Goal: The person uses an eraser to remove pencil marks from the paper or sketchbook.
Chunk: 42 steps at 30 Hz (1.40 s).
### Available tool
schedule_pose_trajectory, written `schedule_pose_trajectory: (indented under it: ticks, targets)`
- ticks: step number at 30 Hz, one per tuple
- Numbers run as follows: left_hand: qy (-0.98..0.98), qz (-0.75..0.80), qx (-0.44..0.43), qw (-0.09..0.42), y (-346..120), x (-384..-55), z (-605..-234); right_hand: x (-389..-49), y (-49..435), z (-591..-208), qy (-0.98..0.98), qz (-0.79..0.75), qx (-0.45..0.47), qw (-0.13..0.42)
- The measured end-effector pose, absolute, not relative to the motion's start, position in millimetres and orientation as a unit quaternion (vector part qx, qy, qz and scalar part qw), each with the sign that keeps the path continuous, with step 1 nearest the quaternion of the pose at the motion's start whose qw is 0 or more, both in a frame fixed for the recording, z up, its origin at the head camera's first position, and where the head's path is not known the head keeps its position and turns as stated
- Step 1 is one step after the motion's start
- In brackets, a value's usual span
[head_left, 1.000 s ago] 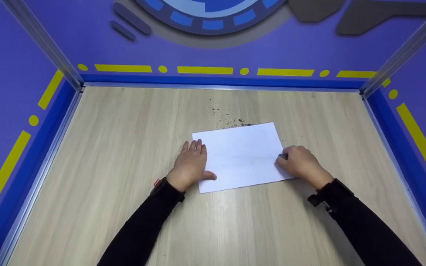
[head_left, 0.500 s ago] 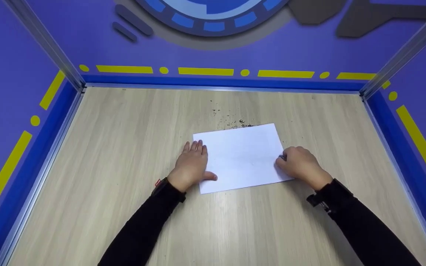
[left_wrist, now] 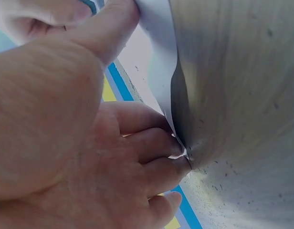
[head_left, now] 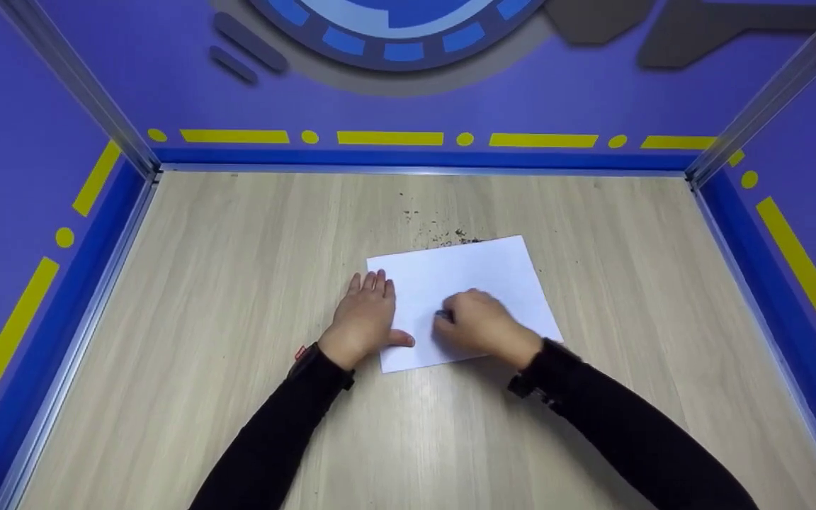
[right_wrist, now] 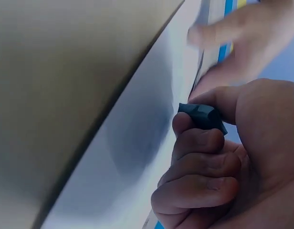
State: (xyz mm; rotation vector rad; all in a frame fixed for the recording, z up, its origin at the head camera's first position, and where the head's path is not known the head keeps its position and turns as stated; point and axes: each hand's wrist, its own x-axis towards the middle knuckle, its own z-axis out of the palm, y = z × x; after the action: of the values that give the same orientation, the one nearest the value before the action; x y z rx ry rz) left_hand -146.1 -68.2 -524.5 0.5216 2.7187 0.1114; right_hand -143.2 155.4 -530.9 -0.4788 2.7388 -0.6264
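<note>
Press the left hand (head_left: 364, 319), fingers extended over the left edge of the paper (head_left: 457, 269), more flatly, to bring this slightly lifted edge down on the table (head_left: 238, 283). With the right hand (head_left: 479, 322), curled and pinching the block (right_wrist: 202, 115) over the paper's middle, better rub lightly, away from the left hand, to avoid wrinkles.

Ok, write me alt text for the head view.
A bare-handed right grip holds a small dark object over a white sheet, while the left grip rests across the sheet's left edge. Dark crumbs lie beyond its far edge on a wood-grain tabletop.
</note>
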Motion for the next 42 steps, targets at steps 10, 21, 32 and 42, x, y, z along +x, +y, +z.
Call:
schedule_pose_trajectory:
  ticks: [10,21,32,42]
  targets:
    - [0.964,0.042,0.19,0.179,-68,-147,-527,-156,122,-535,0.948,-0.179,-0.184,0.186]
    - [0.963,0.029,0.185,0.193,-67,-148,-527,-159,221,-534,0.954,-0.214,-0.097,0.185]
    - [0.963,0.036,0.185,0.194,-70,-148,-529,-154,296,-532,0.964,-0.197,-0.028,0.176]
    - [0.962,0.034,0.183,0.198,-68,-148,-527,-153,295,-529,0.964,-0.203,-0.026,0.17]
